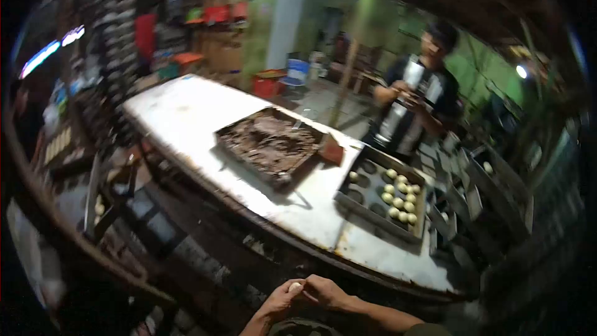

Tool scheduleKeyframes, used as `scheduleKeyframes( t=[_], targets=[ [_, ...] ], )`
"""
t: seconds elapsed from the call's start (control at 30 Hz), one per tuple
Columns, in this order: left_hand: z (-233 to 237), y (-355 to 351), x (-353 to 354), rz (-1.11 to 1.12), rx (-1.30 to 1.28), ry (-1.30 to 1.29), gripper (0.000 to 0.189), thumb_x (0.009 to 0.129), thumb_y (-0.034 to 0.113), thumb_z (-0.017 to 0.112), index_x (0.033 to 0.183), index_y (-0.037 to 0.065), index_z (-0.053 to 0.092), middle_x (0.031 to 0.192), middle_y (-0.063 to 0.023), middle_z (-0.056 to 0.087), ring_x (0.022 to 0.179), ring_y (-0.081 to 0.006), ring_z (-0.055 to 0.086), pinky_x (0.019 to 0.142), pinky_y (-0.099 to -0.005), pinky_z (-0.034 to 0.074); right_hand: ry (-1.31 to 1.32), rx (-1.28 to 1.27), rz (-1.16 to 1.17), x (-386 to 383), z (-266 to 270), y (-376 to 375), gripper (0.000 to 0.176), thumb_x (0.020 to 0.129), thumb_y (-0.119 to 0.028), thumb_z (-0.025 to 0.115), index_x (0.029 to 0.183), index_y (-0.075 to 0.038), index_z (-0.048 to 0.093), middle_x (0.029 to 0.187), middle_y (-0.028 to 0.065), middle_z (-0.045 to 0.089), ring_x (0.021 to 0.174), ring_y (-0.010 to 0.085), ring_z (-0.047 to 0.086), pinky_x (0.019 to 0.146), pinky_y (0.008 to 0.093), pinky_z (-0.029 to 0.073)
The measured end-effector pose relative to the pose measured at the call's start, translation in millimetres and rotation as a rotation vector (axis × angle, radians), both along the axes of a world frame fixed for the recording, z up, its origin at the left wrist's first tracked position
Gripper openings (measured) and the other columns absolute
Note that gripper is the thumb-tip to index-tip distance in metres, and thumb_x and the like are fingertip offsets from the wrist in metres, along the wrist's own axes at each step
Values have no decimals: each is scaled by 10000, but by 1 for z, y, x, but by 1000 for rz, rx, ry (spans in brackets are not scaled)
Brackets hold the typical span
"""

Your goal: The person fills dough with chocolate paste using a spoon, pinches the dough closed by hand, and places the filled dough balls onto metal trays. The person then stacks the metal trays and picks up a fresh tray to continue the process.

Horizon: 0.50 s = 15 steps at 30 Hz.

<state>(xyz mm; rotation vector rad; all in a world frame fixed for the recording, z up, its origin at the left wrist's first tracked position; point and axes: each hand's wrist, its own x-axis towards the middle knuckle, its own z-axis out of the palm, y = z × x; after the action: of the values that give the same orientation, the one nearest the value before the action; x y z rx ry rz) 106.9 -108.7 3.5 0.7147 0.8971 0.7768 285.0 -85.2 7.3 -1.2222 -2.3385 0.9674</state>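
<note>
Low in the view, in front of the table's near edge, my left hand [281, 302] is closed around a small pale dough ball [295, 287]. My right hand [328, 292] meets it from the side, its bent fingers pinched together at the ball's edge; the fingertips are partly hidden. Beyond my hands, a shallow tray [380, 219] holds several round, pale dough balls [398, 202], mostly toward its right side. Left of it sits a square tray [249, 173] filled with a dark brown, lumpy mass [270, 143].
A long white-topped table [168, 109] runs diagonally across the view. A reddish-brown block-like piece [331, 150] rests at the brown tray's right corner. Across the table stands another person [429, 81], hands together at chest height. More trays [497, 190] are stacked at the right.
</note>
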Motion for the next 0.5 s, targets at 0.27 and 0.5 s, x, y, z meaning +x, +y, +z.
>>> scheduleKeyframes(
  t=[0.27, 0.5],
  targets=[
    [-13, 49, 187, -301, 52, 184, 357, 889, 329, 546, 1114, 52, 534, 929, 1, 581, 761, -68, 506, 612, -204, 399, 494, -373, -573, 192, -52, -6, 201, 846, -148, 610, 989, -9, 582, 873, 41, 622, 798, 81, 558, 722, 231, 458],
    [-11, 86, 285, -325, 30, 13, 291, 860, 154, 589, 1094, 3, 507, 809, -37, 560, 679, -124, 536, 627, -228, 460, 243, 444, -690, 246, -37, -16, 207, 714, -68, 683, 917, -53, 643, 830, 94, 601, 825, 270, 581, 706, 314, 475]
  ],
)
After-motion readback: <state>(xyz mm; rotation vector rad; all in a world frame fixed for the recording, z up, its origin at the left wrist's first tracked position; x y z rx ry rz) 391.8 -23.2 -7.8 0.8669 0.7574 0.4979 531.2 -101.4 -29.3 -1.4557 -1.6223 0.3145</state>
